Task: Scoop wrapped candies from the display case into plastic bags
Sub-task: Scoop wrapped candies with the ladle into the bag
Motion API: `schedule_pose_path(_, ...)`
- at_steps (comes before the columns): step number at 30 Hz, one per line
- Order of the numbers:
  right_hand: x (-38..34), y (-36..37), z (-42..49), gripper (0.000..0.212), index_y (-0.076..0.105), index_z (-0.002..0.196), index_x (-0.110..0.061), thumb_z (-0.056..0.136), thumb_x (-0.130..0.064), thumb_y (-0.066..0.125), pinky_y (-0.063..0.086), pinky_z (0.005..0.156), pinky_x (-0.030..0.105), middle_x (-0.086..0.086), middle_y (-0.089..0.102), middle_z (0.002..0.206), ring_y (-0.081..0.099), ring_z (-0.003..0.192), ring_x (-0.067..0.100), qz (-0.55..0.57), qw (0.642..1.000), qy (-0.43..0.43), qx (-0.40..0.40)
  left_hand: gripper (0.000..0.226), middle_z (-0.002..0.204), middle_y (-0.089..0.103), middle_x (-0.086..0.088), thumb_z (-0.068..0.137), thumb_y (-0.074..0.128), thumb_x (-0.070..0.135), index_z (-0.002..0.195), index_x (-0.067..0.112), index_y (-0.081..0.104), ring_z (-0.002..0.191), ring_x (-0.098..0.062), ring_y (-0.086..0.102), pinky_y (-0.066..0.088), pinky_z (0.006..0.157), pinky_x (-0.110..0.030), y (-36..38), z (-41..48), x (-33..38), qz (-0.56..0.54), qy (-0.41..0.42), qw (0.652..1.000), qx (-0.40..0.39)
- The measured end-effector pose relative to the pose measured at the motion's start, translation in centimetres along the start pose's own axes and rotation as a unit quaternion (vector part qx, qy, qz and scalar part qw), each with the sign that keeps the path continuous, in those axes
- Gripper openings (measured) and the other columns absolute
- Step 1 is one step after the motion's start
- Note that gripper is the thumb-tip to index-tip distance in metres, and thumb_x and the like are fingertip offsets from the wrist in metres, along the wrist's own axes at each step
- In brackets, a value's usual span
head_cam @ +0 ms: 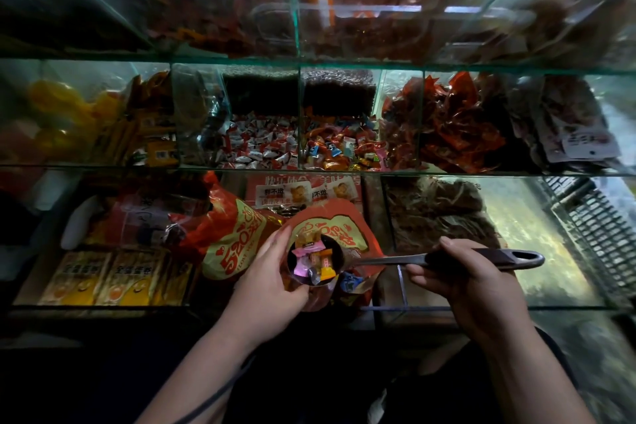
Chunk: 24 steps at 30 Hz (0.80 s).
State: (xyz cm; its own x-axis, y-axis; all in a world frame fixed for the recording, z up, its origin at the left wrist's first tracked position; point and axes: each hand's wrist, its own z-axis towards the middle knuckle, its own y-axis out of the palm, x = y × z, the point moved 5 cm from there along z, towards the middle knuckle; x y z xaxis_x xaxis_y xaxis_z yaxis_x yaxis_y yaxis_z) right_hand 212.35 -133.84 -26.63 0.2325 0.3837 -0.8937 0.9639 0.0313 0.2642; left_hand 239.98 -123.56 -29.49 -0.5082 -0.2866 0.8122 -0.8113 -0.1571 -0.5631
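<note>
A metal scoop [395, 260] with a long dark handle holds several wrapped candies [311, 260], pink, orange and grey. My right hand [464, 277] grips the handle from below. My left hand [266, 277] holds the mouth of a red and gold plastic bag [330, 227], with the scoop's bowl right over the bag's opening. A blue-wrapped candy [349, 280] shows inside the bag under the scoop. The glass display case [299, 167] behind holds a bin of white and red wrapped candies [261, 144] and a bin of mixed coloured candies [340, 148].
A second red and gold bag [234, 241] lies left of my left hand. Yellow boxes [103, 277] fill the lower left bin. Red foil packets [454, 124] sit in the right middle bin. A metal wire basket [599, 227] stands at the far right.
</note>
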Motion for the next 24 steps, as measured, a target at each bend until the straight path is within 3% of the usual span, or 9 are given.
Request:
schedule_pose_path(2, -0.4, 0.2, -0.4, 0.016, 0.065, 0.076, -0.007, 0.091, -0.012, 0.062, 0.062, 0.056, 0.036, 0.015, 0.068, 0.066, 0.075, 0.071, 0.045, 0.006, 1.000, -0.001, -0.002, 0.102, 0.158, 0.022, 0.029, 0.066, 0.065, 0.061, 0.156, 0.046, 0.019, 0.141, 0.004, 0.025, 0.031, 0.115, -0.030, 0.1, 0.2, 0.2, 0.014, 0.003, 1.000, -0.004)
schedule_pose_path(6, -2.4, 0.7, -1.6, 0.015, 0.071, 0.063, -0.015, 0.076, -0.022, 0.066, 0.063, 0.057, 0.036, 0.012, 0.068, 0.064, 0.075, 0.070, 0.042, 0.012, 1.000, -0.012, -0.021, 0.102, 0.160, 0.017, 0.028, 0.074, 0.072, 0.051, 0.158, 0.044, 0.014, 0.137, 0.006, 0.025, 0.033, 0.108, -0.023, 0.1, 0.4, 0.7, 0.046, 0.013, 0.999, -0.017)
schedule_pose_path(9, -4.3, 0.9, -2.6, 0.011, 0.067, 0.070, -0.011, 0.074, -0.021, 0.066, 0.064, 0.058, 0.036, 0.012, 0.067, 0.065, 0.076, 0.071, 0.041, 0.024, 0.999, -0.021, -0.029, 0.105, 0.157, 0.012, 0.034, 0.074, 0.077, 0.058, 0.157, 0.044, 0.015, 0.135, 0.010, 0.020, 0.030, 0.111, -0.024, -0.4, 0.9, 1.7, 0.048, 0.028, 0.998, -0.014)
schedule_pose_path(13, -7.3, 0.8, -3.4, 0.013, 0.060, 0.080, -0.010, 0.091, -0.015, 0.058, 0.065, 0.061, 0.033, 0.007, 0.069, 0.062, 0.077, 0.066, 0.032, 0.055, 0.998, -0.041, -0.008, 0.112, 0.160, 0.012, 0.029, 0.057, 0.070, 0.085, 0.151, 0.057, 0.017, 0.146, -0.005, 0.023, 0.034, 0.117, -0.042, -1.4, 1.8, 3.6, 0.044, 0.021, 0.999, -0.019)
schedule_pose_path(17, -9.5, 0.9, -3.0, 0.020, 0.058, 0.086, -0.010, 0.102, -0.015, 0.048, 0.064, 0.062, 0.029, 0.005, 0.069, 0.062, 0.077, 0.067, 0.028, 0.069, 0.996, -0.058, 0.013, 0.113, 0.164, 0.010, 0.022, 0.055, 0.074, 0.084, 0.145, 0.068, 0.008, 0.150, -0.014, 0.022, 0.033, 0.116, -0.047, -1.7, 2.0, 3.7, 0.042, 0.006, 0.999, -0.011)
schedule_pose_path(20, -10.8, 1.6, -1.9, 0.017, 0.058, 0.089, -0.012, 0.102, -0.017, 0.050, 0.064, 0.063, 0.029, 0.006, 0.070, 0.065, 0.078, 0.070, 0.028, 0.104, 0.991, -0.079, 0.018, 0.111, 0.165, 0.013, 0.017, 0.064, 0.079, 0.072, 0.150, 0.060, 0.011, 0.147, -0.017, 0.028, 0.036, 0.114, -0.044, -1.6, 2.0, 2.6, 0.055, -0.024, 0.998, 0.009)
schedule_pose_path(24, -11.5, 4.1, 1.0, 0.012, 0.061, 0.095, -0.009, 0.100, -0.020, 0.059, 0.064, 0.076, 0.036, 0.012, 0.072, 0.085, 0.077, 0.088, 0.034, 0.138, 0.984, -0.113, 0.019, 0.089, 0.150, 0.040, 0.010, 0.075, 0.079, 0.058, 0.151, 0.036, 0.037, 0.129, -0.012, 0.047, 0.042, 0.101, -0.029, -1.3, 1.7, 1.2, 0.098, -0.052, 0.994, 0.021)
